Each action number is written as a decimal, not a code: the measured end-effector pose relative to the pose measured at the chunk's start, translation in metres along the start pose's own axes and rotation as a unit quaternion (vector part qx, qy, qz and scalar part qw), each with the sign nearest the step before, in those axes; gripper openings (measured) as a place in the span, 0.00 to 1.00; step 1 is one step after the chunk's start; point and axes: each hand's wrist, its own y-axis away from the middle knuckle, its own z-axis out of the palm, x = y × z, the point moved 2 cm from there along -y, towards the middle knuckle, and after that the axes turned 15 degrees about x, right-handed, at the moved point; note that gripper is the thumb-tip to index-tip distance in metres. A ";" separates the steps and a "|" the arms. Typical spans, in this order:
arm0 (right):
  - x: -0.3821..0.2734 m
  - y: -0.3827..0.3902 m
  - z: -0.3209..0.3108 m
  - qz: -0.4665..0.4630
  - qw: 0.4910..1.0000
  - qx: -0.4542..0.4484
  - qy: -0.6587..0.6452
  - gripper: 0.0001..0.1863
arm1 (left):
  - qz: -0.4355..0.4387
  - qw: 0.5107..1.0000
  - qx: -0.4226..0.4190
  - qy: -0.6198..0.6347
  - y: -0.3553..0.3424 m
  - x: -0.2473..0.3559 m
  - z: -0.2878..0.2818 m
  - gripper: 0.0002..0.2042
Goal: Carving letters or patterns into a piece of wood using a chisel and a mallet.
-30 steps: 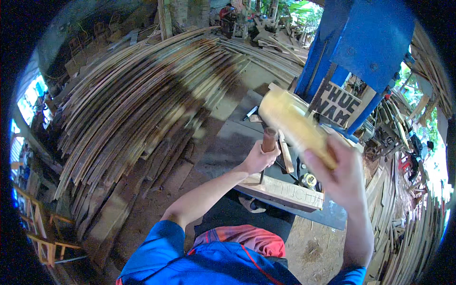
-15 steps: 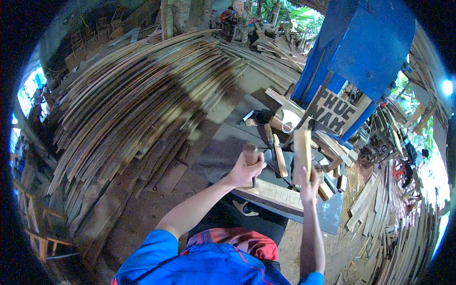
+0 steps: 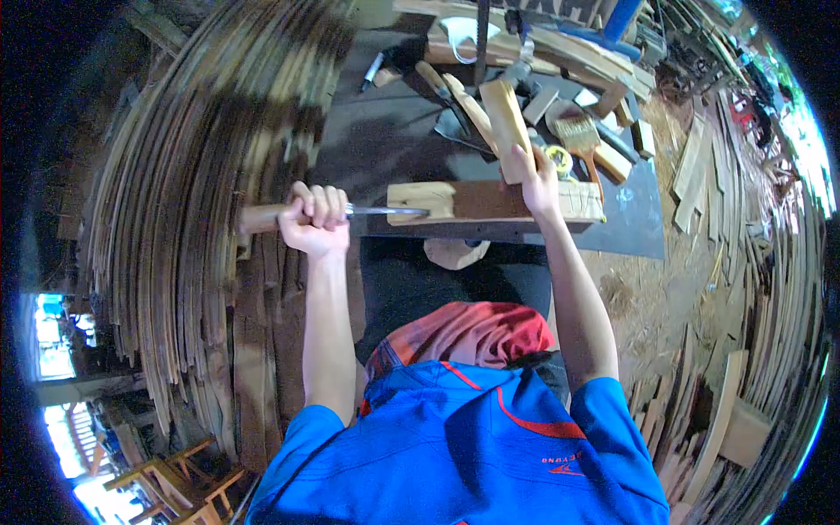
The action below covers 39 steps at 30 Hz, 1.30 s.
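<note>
My left hand [image 3: 315, 219] is wrapped around the wooden handle of a chisel [image 3: 385, 210]. The chisel lies nearly level, its handle pointing left. Its blade tip reaches the pale left part of a wooden board [image 3: 409, 192]; whether it touches cannot be told. My right hand [image 3: 541, 185] grips a pale rectangular wooden block [image 3: 506, 129], tilted with its upper end leaning left, over the board. The middle of the board is in shadow. Close to the right hand are a yellow tape roll [image 3: 558, 161] and a wide paintbrush [image 3: 579, 136].
The board sits along the near edge of a dark metal table [image 3: 632, 229]. Farther back are a wooden-handled tool [image 3: 434, 80], a marker [image 3: 373, 70], a white mask [image 3: 464, 35] and wood offcuts [image 3: 643, 138]. Long stacked planks [image 3: 192, 175] fill the left; more timber lies right.
The view has tipped downward and turned. My left hand has swung left, bringing the chisel from upright to nearly level. My right hand still holds the block, now leaning left.
</note>
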 end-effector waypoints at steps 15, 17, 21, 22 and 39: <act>-0.016 0.014 0.000 -0.011 1.000 -0.014 0.016 0.22 | -0.098 0.978 -0.140 -0.121 -0.034 -0.028 0.061 0.12; -0.017 0.014 0.001 -0.024 0.999 -0.017 0.016 0.20 | -0.113 0.972 -0.151 -0.138 -0.039 -0.033 0.070 0.12; -0.010 0.010 -0.004 -0.015 0.999 -0.003 0.048 0.23 | -0.129 0.962 -0.171 -0.167 -0.045 -0.043 0.081 0.13; -0.010 0.010 -0.003 -0.019 0.999 -0.003 0.047 0.23 | -0.129 0.962 -0.171 -0.168 -0.046 -0.044 0.082 0.13; -0.022 0.018 0.002 0.033 0.999 -0.028 -0.029 0.21 | -0.131 0.952 -0.157 -0.226 -0.055 -0.071 0.111 0.14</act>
